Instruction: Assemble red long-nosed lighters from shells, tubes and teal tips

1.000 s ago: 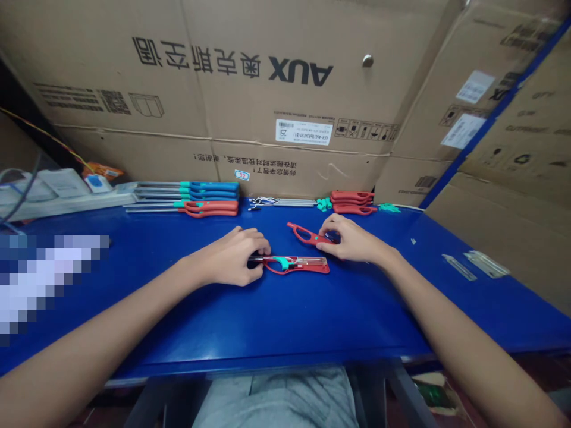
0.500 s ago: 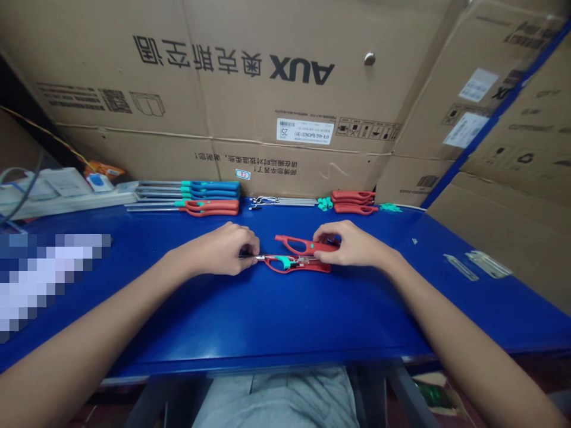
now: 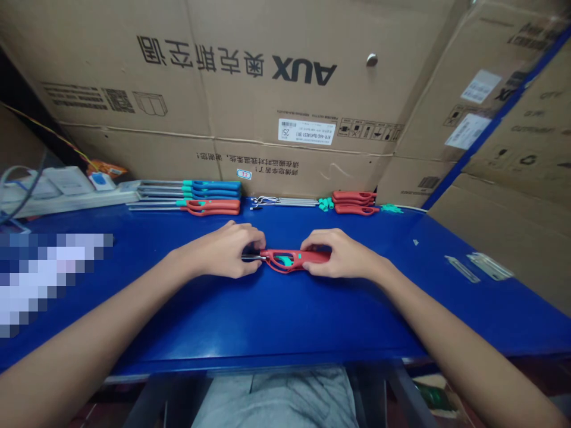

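A red gas lighter [image 3: 292,259] with a green trigger lies on the blue table, its two handle halves one over the other. Whether they are fully pressed together I cannot tell. My right hand [image 3: 341,254] is closed around the handle's right part, thumb at the near side and fingers at the far side. At the left end, my left hand [image 3: 232,249] grips the lighter where the metal tube [image 3: 252,257] enters the red handle. Most of that tube is hidden behind the left hand.
Finished-looking lighters, blue [image 3: 214,189] and red [image 3: 214,207], lie at the back left. Metal tubes with wires [image 3: 294,202], green caps [image 3: 325,204], red handle shells [image 3: 354,202] and green triggers [image 3: 391,208] line the back. Clear plastic pieces [image 3: 489,266] lie right; a power strip [image 3: 71,202] sits left.
The upper red handle half has come down from above and behind onto the lower half, covering the inner parts. My right hand has moved slightly left with it.
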### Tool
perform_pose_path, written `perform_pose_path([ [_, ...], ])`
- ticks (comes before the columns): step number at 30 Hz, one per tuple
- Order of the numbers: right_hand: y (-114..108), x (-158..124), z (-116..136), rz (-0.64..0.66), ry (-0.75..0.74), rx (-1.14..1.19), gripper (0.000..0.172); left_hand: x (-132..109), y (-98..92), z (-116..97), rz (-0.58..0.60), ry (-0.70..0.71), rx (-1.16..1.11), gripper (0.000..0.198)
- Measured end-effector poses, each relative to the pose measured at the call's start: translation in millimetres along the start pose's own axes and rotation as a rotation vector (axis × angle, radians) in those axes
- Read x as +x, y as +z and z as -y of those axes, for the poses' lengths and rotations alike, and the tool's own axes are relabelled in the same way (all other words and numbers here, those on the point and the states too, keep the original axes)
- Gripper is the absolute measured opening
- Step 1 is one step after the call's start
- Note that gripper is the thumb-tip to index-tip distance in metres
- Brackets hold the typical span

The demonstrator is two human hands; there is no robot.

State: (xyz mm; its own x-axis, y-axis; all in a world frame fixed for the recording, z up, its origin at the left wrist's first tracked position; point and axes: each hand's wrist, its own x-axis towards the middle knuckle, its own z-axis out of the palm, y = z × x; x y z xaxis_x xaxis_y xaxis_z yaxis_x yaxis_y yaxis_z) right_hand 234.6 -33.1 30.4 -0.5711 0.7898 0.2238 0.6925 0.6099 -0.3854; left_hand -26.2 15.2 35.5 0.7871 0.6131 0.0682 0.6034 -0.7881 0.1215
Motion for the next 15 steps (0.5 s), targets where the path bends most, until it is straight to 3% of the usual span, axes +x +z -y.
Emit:
perform_pose_path([
  [15, 6.1, 1.7, 2.8, 0.045, 0.000, -0.044, 0.023, -1.4, -5.0, -0.4, 0.072, -0.008, 0.020, 0.021],
])
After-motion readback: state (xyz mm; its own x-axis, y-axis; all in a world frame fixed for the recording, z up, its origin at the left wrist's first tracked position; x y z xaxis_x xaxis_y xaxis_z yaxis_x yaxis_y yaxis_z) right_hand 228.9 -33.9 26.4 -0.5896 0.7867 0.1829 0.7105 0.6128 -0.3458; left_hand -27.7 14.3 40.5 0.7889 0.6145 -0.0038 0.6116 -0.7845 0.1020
